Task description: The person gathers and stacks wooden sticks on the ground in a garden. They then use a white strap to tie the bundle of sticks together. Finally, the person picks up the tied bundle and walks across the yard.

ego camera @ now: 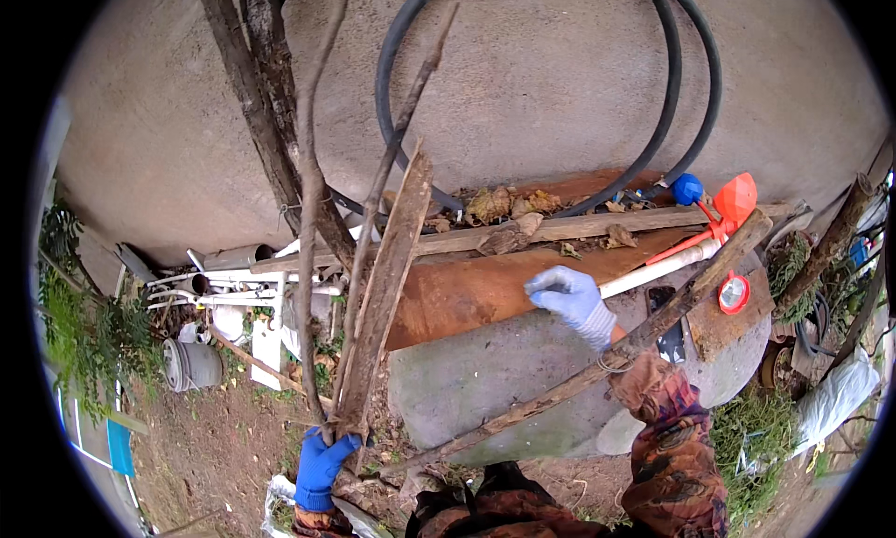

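Note:
My left hand (325,464), in a blue knit glove, is closed around the lower ends of a weathered wooden board (388,286) and thin branches (311,188) that stand up from it. My right hand (567,300), in a pale glove with a ribbed cuff, hovers above a rusty metal sheet (462,293) with its fingers curled; nothing is seen in it. A long wooden pole (532,405) crosses over my right forearm, with a wire loop around it. Beside that hand, a white pipe (651,268) runs towards an orange plastic piece (735,198).
A concrete slab (483,377) lies before me, with a dark phone-like object (670,338) and a red round item (733,293) at its right. Black hose (672,69) leans on the wall. White pipes (245,296) and a lidded bucket (192,364) are at left.

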The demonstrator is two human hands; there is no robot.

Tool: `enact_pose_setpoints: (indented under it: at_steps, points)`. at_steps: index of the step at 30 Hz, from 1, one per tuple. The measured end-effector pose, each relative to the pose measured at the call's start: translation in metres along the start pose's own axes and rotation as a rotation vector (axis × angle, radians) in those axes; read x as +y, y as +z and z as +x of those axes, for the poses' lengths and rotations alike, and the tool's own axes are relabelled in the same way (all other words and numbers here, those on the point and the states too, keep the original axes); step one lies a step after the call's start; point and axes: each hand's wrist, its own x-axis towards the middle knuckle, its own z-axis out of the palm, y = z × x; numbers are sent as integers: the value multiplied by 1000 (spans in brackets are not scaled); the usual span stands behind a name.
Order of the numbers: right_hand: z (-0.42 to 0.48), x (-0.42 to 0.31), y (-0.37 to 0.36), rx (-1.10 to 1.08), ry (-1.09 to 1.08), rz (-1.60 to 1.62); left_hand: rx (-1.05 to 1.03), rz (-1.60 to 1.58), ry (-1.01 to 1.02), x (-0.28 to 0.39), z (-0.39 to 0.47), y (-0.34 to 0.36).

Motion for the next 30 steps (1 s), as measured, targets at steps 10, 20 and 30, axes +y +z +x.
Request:
enact_pose_setpoints:
  at_steps: [10,20,30]
  points:
    - [-156,37,-92,51,351,-486,526,-135,-156,-140,-156,-128]
    - [-200,53,76,-863,913,-507,594,-274,-244,-259,-223,-188]
    - [-112,-62,178,-257,441,-295,403,22,-666,-354,-294,-223]
